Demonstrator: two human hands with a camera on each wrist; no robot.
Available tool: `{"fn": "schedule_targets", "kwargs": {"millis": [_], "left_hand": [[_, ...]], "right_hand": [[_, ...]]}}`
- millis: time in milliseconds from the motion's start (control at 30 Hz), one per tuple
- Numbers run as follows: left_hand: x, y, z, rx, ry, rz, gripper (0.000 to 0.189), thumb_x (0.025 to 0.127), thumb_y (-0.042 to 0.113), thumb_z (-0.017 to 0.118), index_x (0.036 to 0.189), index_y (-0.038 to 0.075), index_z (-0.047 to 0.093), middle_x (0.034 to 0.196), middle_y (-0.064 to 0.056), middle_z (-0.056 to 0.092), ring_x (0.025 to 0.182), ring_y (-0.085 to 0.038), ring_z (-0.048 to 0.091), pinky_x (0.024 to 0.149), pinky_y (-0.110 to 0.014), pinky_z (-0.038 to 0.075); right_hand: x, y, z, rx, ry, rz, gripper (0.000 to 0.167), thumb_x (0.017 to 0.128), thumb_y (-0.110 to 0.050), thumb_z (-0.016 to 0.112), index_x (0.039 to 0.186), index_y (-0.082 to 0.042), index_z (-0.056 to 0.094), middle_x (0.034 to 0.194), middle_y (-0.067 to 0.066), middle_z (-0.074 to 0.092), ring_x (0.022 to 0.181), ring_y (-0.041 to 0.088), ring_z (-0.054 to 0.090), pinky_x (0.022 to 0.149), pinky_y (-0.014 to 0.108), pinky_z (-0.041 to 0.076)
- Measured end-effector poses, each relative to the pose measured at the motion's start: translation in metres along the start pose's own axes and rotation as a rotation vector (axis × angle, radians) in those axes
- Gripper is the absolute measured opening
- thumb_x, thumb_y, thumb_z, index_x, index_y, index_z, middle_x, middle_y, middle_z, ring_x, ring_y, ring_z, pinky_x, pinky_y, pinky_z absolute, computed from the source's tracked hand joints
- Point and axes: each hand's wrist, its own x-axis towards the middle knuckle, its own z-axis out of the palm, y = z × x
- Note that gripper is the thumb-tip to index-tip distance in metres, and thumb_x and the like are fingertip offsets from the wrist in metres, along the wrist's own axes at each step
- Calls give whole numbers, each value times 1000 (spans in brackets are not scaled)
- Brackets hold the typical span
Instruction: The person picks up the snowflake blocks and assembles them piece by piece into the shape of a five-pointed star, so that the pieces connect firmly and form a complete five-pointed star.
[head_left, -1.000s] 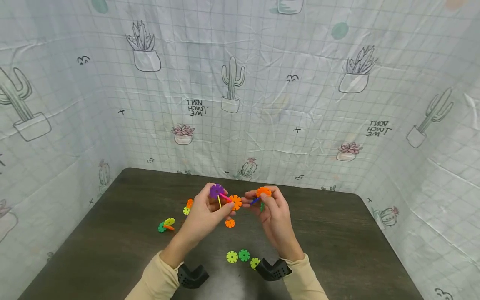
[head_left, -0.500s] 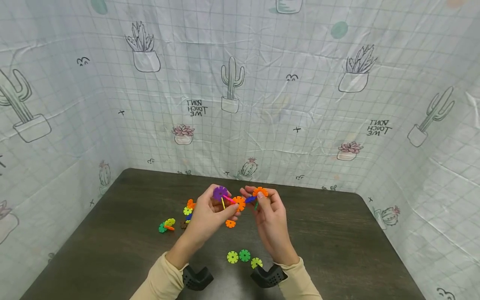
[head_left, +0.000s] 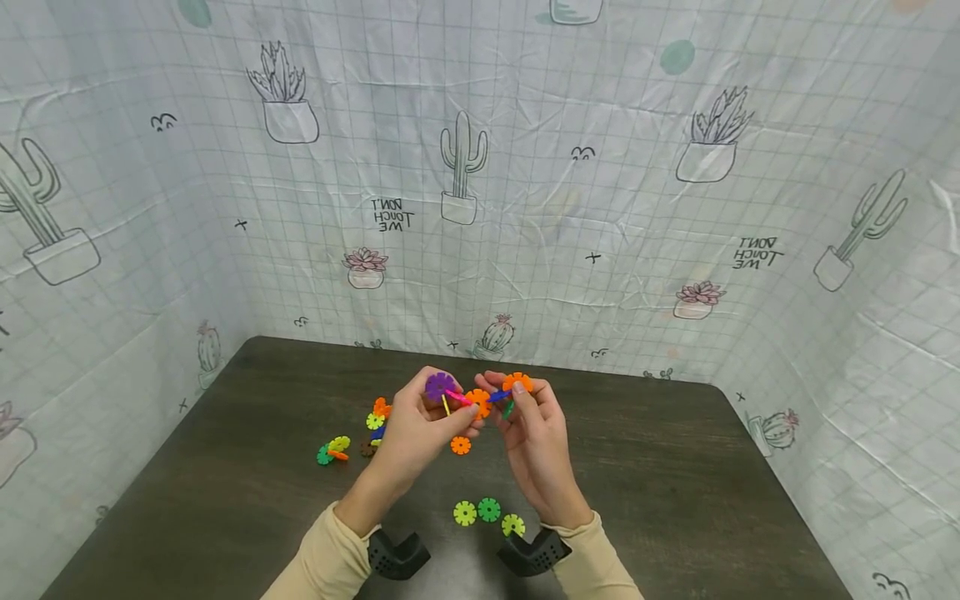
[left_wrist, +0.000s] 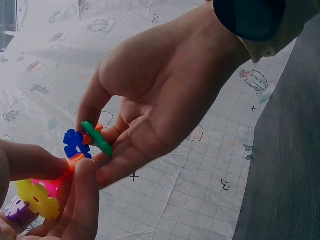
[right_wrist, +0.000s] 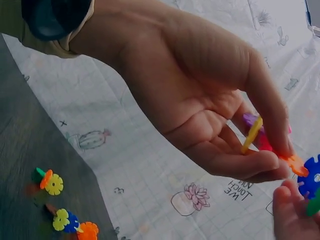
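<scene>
My left hand (head_left: pixel 415 433) pinches an orange snowflake disc (head_left: pixel 478 403) between thumb and fingers. Joined to that disc are a pink disc (head_left: pixel 457 398), a purple disc (head_left: pixel 439 386) and a yellow disc (left_wrist: pixel 37 199). Opposite it, my right hand (head_left: pixel 542 446) pinches another orange snowflake disc (head_left: pixel 517 382), which carries a blue disc (left_wrist: pixel 75 144) and a green disc (left_wrist: pixel 97 138). The blue disc meets the left hand's orange disc at its edge; how deep the slots sit is hidden by fingertips. Both hands are raised above the table.
On the dark table (head_left: pixel 660 483) lie a lone orange disc (head_left: pixel 461 446), two lime discs and a green disc (head_left: pixel 489 510) near the front. Left of the hands are a green-lime-orange cluster (head_left: pixel 337 450) and another multicoloured cluster (head_left: pixel 377 421). Patterned cloth (head_left: pixel 525 275) encloses the back and sides.
My right hand has moved left toward the left hand, bringing its blue disc from a gap into contact with the orange disc. My left hand shifted slightly right.
</scene>
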Motion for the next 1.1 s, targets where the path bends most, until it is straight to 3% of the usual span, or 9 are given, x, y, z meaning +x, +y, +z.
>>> {"fn": "schedule_targets", "kwargs": {"millis": [300, 633, 933, 1100], "left_hand": [[-1, 4, -2, 29, 0, 5, 27, 89, -2, 74, 109, -5, 55, 89, -20, 70, 72, -19, 75, 74, -33, 63], [0, 5, -3, 52, 32, -31, 23, 88, -3, 74, 106, -7, 59, 87, -17, 73, 71, -16, 75, 76, -31, 63], [0, 4, -4, 88, 56, -69, 23, 88, -3, 74, 105, -6, 59, 89, -16, 72, 76, -21, 76, 78, -37, 63], [1, -4, -5, 46, 7, -79, 27, 91, 1, 73, 110, -5, 55, 93, -16, 73, 78, -18, 76, 80, -33, 63]], "right_hand": [[-1, -3, -6, -169, 54, 41, 17, 107, -24, 55, 110, -8, 51, 116, 4, 66, 100, 13, 62, 95, 24, 53], [-1, -4, -2, -172, 93, 31, 12, 104, -18, 59, 104, -7, 54, 111, 5, 70, 103, 14, 69, 98, 27, 55], [0, -3, -2, -216, 71, 45, 14, 103, -18, 61, 104, -5, 56, 115, 11, 70, 106, 16, 69, 96, 26, 56], [2, -7, -7, -263, 26, 58, 20, 102, -20, 63, 107, -3, 55, 114, 7, 69, 106, 17, 68, 97, 28, 55]]}}
